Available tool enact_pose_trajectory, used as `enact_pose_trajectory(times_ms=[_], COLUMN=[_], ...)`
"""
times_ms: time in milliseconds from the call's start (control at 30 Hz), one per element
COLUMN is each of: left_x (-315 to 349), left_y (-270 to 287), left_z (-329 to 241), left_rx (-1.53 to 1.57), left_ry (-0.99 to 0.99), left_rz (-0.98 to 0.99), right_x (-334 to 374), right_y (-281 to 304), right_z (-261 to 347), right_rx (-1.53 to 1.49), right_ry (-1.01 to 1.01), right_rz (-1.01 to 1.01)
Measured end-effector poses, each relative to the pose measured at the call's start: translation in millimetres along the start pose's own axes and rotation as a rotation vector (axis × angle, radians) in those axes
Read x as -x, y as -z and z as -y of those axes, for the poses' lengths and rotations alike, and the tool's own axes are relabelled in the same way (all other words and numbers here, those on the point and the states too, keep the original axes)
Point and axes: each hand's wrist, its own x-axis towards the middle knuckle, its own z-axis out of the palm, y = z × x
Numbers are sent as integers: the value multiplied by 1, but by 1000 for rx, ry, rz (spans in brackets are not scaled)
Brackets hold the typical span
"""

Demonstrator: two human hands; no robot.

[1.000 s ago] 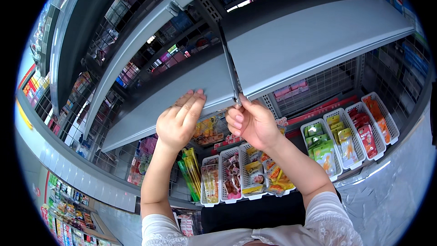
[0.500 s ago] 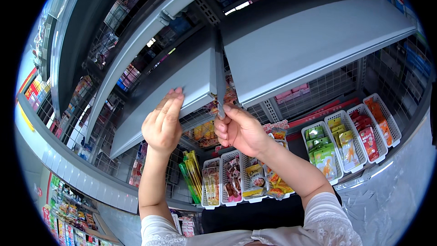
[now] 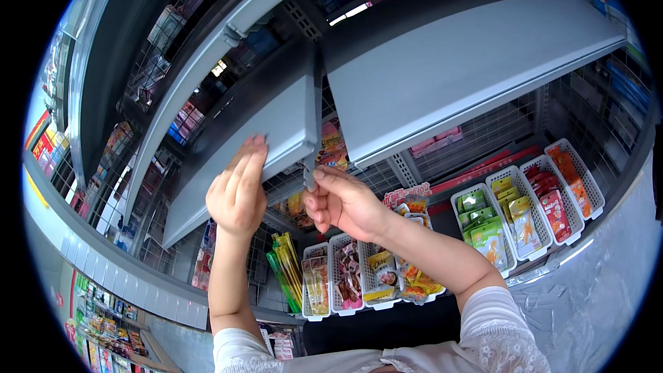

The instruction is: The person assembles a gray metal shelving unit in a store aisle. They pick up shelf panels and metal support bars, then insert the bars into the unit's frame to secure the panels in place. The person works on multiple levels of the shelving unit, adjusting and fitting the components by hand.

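The left, grey metal shelf board slants down to the left, its surface bare. My left hand grips its front edge, fingers laid over the top; the thumb is hidden. At the board's right end a thin grey shelf bracket sticks out below the corner. Thumb and forefinger of my right hand pinch the tip of that bracket, while the other fingers curl loosely. Beside it, across a narrow gap, lies a wider grey shelf board, untouched by either hand.
Below, white baskets hold packaged snacks, with green and yellow packs to their left. More white baskets stand at the right. Wire mesh backs the rack. A curved grey shelf edge runs across the upper left.
My right hand and the bracket tip appear lower and further left. The left board's right end shifts the same way, and the whole view moves slightly left. Both hands keep their hold.
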Motion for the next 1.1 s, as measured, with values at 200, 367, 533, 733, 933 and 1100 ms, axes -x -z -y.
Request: enact_pose_trajectory(times_ms=[200, 367, 533, 733, 933, 1100], left_x=[13, 7, 9, 8, 17, 18], left_y=[8, 2, -3, -26, -30, -27], left_z=[-2, 1, 2, -7, -10, -13], left_rx=[-6, 5, 35, 22, -6, -7], left_ry=[-35, -39, -48, -80, -102, -83], left_rz=[-7, -1, -2, 13, 14, 18], right_x=[-8, -2, 14, 22, 28, 26], right_y=[3, 1, -7, 0, -1, 5], right_z=[-11, -8, 7, 14, 13, 11], right_rx=[-20, 5, -35, -81, -88, 75], right_ry=[-42, 30, 148, 258, 278, 308], right_rz=[-40, -46, -47, 28, 89, 40])
